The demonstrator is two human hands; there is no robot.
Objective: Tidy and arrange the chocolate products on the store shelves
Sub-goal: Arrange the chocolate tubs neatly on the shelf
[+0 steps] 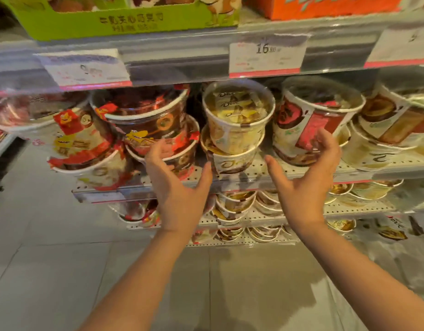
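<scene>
Two cream chocolate tubs are stacked in the middle of the shelf [261, 174], the top cream tub [237, 115] on the lower cream tub [230, 161]. My left hand [180, 182] is raised just left of the stack with fingers spread, holding nothing. My right hand [306, 177] mirrors it on the right, fingers spread, palm turned toward the stack. Neither hand touches a tub. A red and brown tub stack [149, 125] stands behind my left hand, and a pink-labelled tub [311, 120] behind my right.
More tubs fill the shelf at far left [70, 139] and far right [392, 125]. Above runs a shelf edge with price tags [266, 56], a green carton [125, 17] and an orange carton [325, 5]. Lower shelves [337, 209] hold small tubs. Grey tiled floor [51, 271] lies below.
</scene>
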